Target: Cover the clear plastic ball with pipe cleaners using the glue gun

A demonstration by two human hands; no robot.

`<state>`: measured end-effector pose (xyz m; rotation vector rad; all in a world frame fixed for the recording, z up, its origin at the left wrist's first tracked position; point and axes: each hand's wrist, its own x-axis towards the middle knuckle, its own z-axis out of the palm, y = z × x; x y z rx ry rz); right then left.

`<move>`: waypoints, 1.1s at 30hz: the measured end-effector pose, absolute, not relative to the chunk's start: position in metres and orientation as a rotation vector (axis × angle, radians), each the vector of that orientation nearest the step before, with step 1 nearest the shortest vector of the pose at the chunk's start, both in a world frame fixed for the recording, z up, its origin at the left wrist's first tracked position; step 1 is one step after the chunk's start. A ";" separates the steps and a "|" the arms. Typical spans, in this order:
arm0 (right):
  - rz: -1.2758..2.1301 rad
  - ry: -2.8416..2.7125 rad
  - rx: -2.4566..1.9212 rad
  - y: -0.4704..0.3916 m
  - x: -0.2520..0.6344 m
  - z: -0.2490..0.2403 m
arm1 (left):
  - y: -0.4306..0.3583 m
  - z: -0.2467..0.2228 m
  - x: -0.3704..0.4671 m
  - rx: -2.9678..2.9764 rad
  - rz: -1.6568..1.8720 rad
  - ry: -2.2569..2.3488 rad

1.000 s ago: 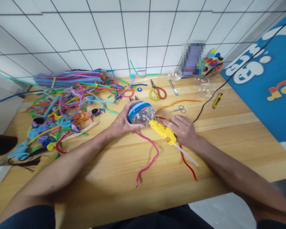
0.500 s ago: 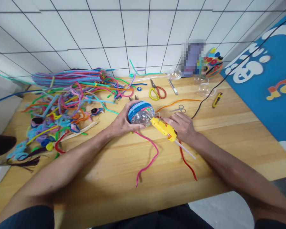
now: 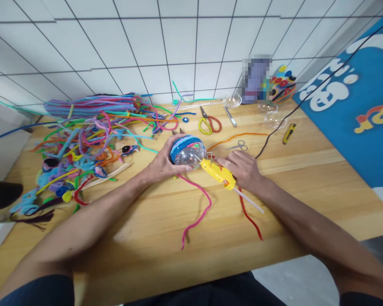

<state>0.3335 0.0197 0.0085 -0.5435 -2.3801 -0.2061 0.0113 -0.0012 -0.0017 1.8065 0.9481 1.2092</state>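
Observation:
My left hand (image 3: pixel 164 163) is closed around a clear plastic ball (image 3: pixel 189 158) whose upper part is wrapped in blue, purple and pink pipe cleaners. My right hand (image 3: pixel 242 169) grips a yellow hot glue gun (image 3: pixel 217 172), its nozzle at the ball's clear lower side; whether the tip touches cannot be made out. A glue stick (image 3: pixel 249 200) sticks out of the gun's back end. A pink pipe cleaner (image 3: pixel 207 206) trails on the table below the ball. Under the right hand lies a red pipe cleaner (image 3: pixel 249 219), partly hidden.
Pipe cleaners in a loose heap (image 3: pixel 83 148) cover the table's left side, with a bundle (image 3: pixel 92 105) behind. Beyond the ball lie red-and-yellow scissors (image 3: pixel 210 123), small scissors (image 3: pixel 239 145) and a yellow cutter (image 3: pixel 289 134). A black cord (image 3: pixel 282 121) runs toward the right hand.
Both hands, the ball and the glue gun hold nearly the same place. The whole view has shifted slightly.

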 end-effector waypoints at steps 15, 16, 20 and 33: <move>-0.237 -2.433 -0.643 0.015 0.331 0.010 | -0.001 -0.001 0.011 1.802 1.202 0.978; -0.242 -2.423 -0.645 0.016 0.332 0.011 | -0.001 -0.001 0.011 1.803 1.200 0.977; -0.237 -2.397 -0.609 0.018 0.334 0.012 | -0.002 0.000 0.011 1.806 1.193 0.977; -0.185 -2.395 -0.534 0.011 0.334 0.017 | -0.001 -0.003 0.012 1.808 1.221 0.980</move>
